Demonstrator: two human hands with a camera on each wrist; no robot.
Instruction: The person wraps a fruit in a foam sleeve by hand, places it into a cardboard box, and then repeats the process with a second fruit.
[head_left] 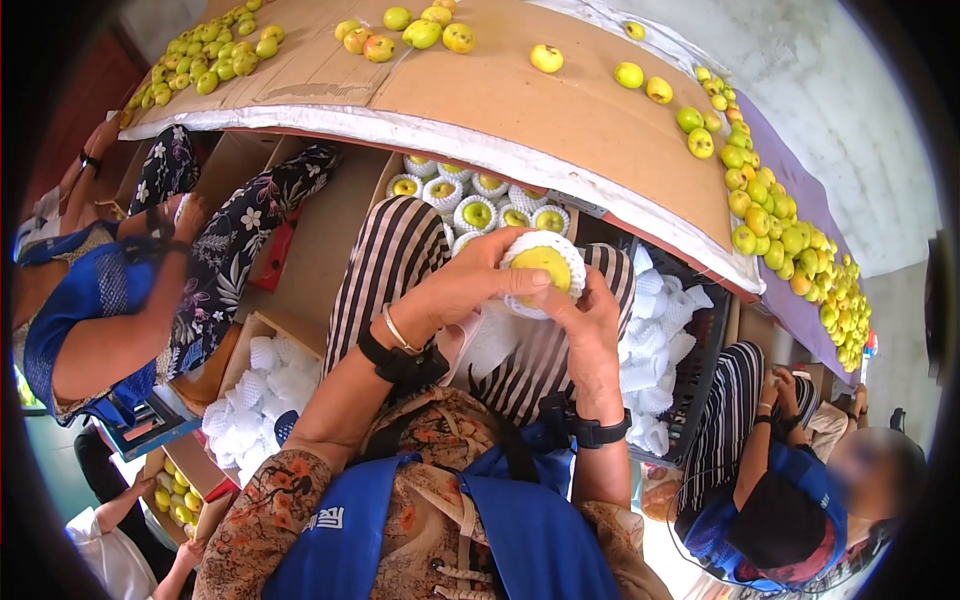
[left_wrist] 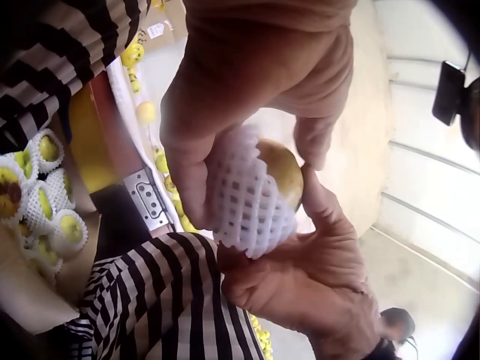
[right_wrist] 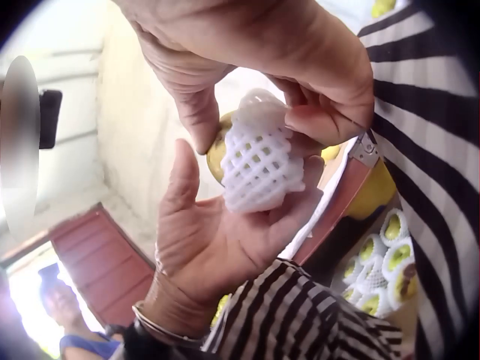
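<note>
In the head view, a yellow-green apple (head_left: 540, 264) in a white foam net (head_left: 578, 270) is held up over the lap. My left hand (head_left: 468, 283) grips it from the left, its thumb across the near side of the fruit. From the right, my right hand (head_left: 597, 325) pinches it, thumb on the apple and fingers behind the net. The right wrist view shows the foam net (right_wrist: 259, 161) covering most of the apple, with bare skin exposed at one end. Both hands also close round the netted fruit in the left wrist view, where the apple (left_wrist: 283, 171) bulges from the net.
Netted apples (head_left: 476, 213) fill a box beyond the knees. White foam nets lie in a black crate (head_left: 690, 370) at right and a cardboard box (head_left: 262, 325) at left. Loose apples (head_left: 790, 235) line the cardboard-covered table (head_left: 560, 120). People sit on both sides.
</note>
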